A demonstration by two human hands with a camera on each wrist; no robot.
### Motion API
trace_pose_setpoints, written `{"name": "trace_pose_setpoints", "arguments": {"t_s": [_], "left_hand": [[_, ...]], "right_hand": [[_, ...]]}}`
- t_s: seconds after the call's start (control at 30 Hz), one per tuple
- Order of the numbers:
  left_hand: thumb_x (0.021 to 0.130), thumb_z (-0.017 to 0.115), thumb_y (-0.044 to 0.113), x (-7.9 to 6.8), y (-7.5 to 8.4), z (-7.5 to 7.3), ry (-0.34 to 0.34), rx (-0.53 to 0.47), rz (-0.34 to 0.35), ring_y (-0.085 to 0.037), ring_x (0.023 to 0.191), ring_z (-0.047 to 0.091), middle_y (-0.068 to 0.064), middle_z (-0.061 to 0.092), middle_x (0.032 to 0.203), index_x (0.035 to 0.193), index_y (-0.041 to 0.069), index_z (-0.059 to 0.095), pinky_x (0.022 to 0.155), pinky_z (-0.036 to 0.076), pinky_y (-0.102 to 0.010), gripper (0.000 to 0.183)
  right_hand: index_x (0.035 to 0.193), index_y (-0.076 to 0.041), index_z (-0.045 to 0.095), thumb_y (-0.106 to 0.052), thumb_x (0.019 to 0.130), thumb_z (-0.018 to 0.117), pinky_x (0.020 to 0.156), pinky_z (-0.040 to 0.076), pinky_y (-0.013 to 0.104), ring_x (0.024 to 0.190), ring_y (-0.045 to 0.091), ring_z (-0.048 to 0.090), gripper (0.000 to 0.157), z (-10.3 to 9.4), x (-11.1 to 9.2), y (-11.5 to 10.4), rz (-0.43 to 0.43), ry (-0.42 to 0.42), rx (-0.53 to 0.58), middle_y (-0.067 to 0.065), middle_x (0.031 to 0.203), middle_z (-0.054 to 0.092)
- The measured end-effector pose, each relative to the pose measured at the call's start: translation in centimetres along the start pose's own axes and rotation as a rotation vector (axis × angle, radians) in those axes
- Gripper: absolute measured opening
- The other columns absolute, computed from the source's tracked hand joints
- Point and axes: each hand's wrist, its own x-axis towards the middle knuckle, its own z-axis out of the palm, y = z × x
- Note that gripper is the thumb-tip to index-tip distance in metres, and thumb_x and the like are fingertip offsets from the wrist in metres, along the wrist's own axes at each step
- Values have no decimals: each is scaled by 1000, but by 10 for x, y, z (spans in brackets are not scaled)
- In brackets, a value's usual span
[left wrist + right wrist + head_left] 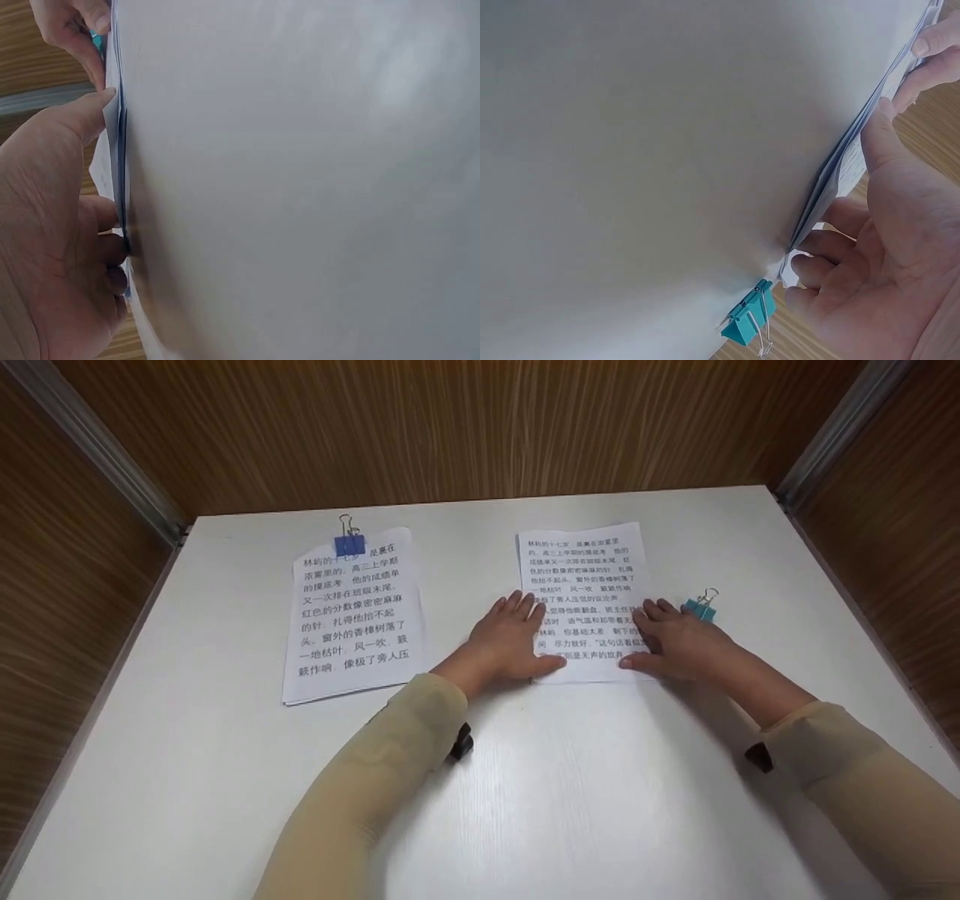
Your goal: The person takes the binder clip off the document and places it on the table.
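Beige sleeves [360, 780] lead to left hand [504, 640] and right hand [681, 642], fingers extended, seemingly just touching a paper stack [585, 570]; a blue clip [349, 546] holds other sheets [352, 622].

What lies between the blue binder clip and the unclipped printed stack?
In the head view, the top right of the clipped printed stack, then bare white tabletop to the unclipped stack.

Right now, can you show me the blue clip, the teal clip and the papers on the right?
Blue clip [349, 546], head view: middle of its body.
Teal clip [754, 310], right wrist view: its teal body.
Papers on the right [585, 606], head view: top sheet's printed middle.
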Motion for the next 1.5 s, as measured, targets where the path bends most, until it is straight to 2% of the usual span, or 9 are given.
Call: {"name": "trace_pose_setpoints", "arguments": {"t_s": [0.23,0.37,0.5,0.73,0.87,0.97,1.1,1.33,1.5], "left_hand": [[99,47,74,-6,1,-1,46,5,-25,-29,164,-4,-13,8,178,171,10,17,132,-2,-39,101],[102,44,71,-19,3,-5,71,17,-19,-30,164,-2,-13,9,178,171,9,19,132,-2,-39,95],[104,42,70,-38,-3,-13,103,20,-20,-31,164,1,-13,12,177,170,9,20,132,-2,-39,93],[105,43,67,-76,-39,-24,159,14,-27,-31,164,4,-13,14,177,170,8,20,132,0,-40,91],[105,43,67,-98,-64,-24,185,-1,-54,-33,163,5,-14,13,176,170,7,19,132,1,-43,91],[105,44,66,-113,-83,-23,202,-23,-81,-34,163,7,-16,14,176,170,6,19,132,3,-45,92],[105,45,66,-128,-106,-23,209,-36,-125,-35,163,8,-17,14,176,170,6,19,132,3,-46,92],[104,49,64,-152,-142,-19,196,-32,-187,-37,163,6,-19,14,176,169,4,18,132,3,-50,94],[104,50,63,-169,-164,-13,187,-25,-216,-40,162,7,-22,14,175,169,1,18,131,5,-53,95]], "right_hand": [[162,6,34,-63,98,68,124,19,70,154,55,22,100,0,2,0,-4,9,-2,35,165,28],[162,6,34,-63,98,68,124,19,70,154,55,22,100,1,0,0,2,-2,1,35,166,27],[162,5,34,-62,98,68,123,18,71,155,55,21,99,1,-3,1,2,12,15,35,166,27],[165,1,32,-69,95,66,122,17,74,157,54,15,105,2,-5,7,58,14,98,32,169,22],[165,1,32,-63,98,67,123,16,72,158,51,16,100,0,-6,0,56,72,124,30,171,22],[165,2,31,-58,100,67,126,15,68,158,48,18,96,-5,-5,-12,34,134,123,28,171,23],[166,-1,31,-58,99,69,126,16,66,158,46,21,96,-10,2,-39,-10,197,119,25,172,24],[167,-10,33,-58,98,71,129,16,60,159,40,23,93,-13,26,-95,-98,233,135,15,174,24],[166,-9,36,-59,98,70,129,18,58,159,37,25,91,-11,45,-134,-191,246,131,15,173,26]]}}
